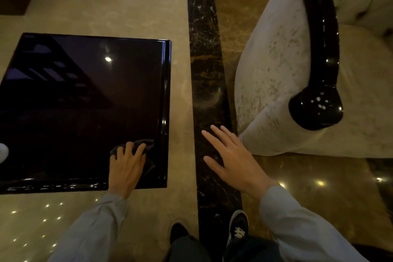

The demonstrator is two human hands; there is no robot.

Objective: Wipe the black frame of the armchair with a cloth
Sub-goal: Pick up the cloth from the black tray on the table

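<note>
Not started on the chair yet, I'd say. My left hand (127, 166) has its fingers clamped on the dark cloth (136, 147) on the glossy bench (74, 95), left. Right hand (230, 155) is spread, empty. The armchair's black frame (319, 53) sits far right, untouched.

No text or label can be read.

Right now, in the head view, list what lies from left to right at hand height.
glossy black table → left hand on the dark cloth → dark marble floor strip → right hand, open and empty → armchair's black frame
</note>
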